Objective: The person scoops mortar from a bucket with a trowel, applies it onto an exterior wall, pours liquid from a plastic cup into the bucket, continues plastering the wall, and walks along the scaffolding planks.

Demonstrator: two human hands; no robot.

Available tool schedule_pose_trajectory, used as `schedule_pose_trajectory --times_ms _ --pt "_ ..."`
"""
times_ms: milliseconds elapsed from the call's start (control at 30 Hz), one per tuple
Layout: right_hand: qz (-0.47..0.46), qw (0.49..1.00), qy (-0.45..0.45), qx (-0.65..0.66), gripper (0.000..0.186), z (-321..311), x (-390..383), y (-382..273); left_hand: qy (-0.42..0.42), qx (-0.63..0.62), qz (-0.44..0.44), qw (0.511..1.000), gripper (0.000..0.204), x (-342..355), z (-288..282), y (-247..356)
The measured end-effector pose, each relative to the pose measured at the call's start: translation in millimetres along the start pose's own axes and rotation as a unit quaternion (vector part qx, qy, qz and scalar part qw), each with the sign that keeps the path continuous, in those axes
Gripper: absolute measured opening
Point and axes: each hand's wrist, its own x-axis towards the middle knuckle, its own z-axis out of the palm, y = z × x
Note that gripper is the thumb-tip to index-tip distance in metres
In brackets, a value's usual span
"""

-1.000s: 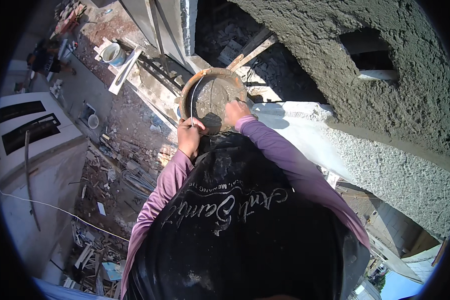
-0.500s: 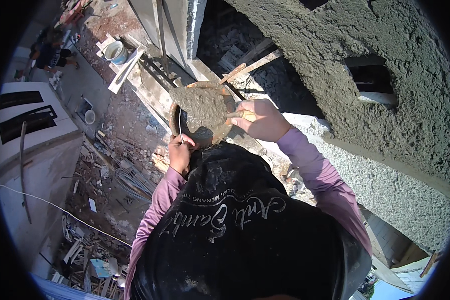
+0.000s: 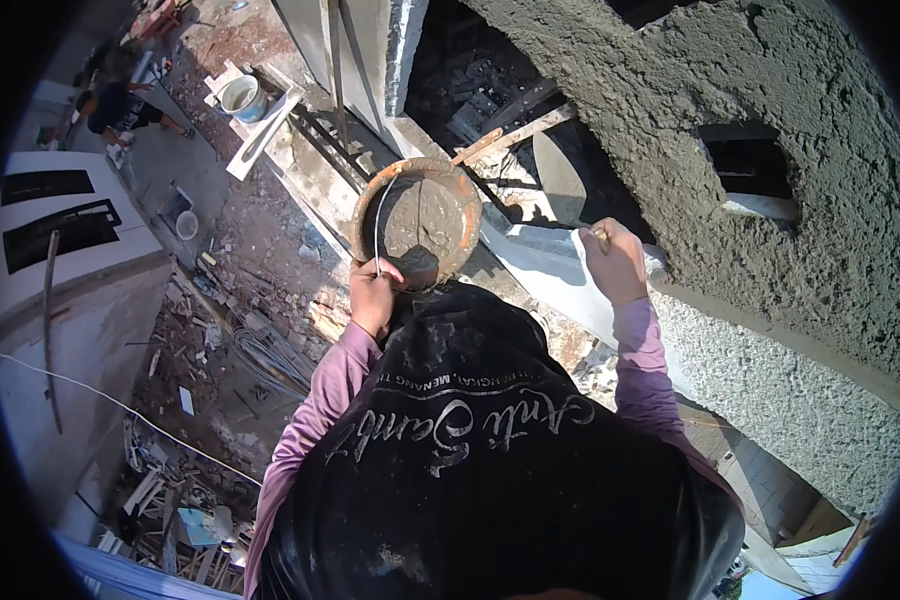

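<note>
Gripping a thin curved wire handle [image 3: 377,238], the left hand [image 3: 373,299] holds a round, orange-smeared bucket [image 3: 467,205] of wet grey mortar [image 3: 417,215]; farther right, the right hand [image 3: 617,265] clenches a short, pale tool handle [image 3: 602,239] near a coarse wall [image 3: 620,110].

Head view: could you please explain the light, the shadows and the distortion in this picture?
In the head view, sunlight makes the white ledge bright, while the hole in the rough wall is nearly black; in the head view, the bucket and the left hand look fairly sharp; toward the head view's rim, the fisheye lens bends edges and the corners go black.
</note>
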Motion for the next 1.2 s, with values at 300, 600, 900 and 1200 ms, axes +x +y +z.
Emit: schedule_pose_trajectory --times_ms 300,600,900,1200 --pt "-0.068 0.958 -0.268 -0.074 0.030 216 15 -27 -0.074 -0.036 0.013 0.997 0.030 18 14 -14" --pt "-0.149 0.974 -0.167 0.036 0.037 99 -2 -59 0.003 -0.237 -0.166 0.957 0.030 7 -10 -31" --pt "-0.103 0.744 -0.506 0.425 0.019 15 175 -133 0.065 -0.183 -0.131 0.972 0.029 -8 -18 -20" --pt "0.064 0.994 -0.004 0.092 0.029 20 93 -11 0.028 0.051 0.003 0.998 0.028 -6 -27 -42"
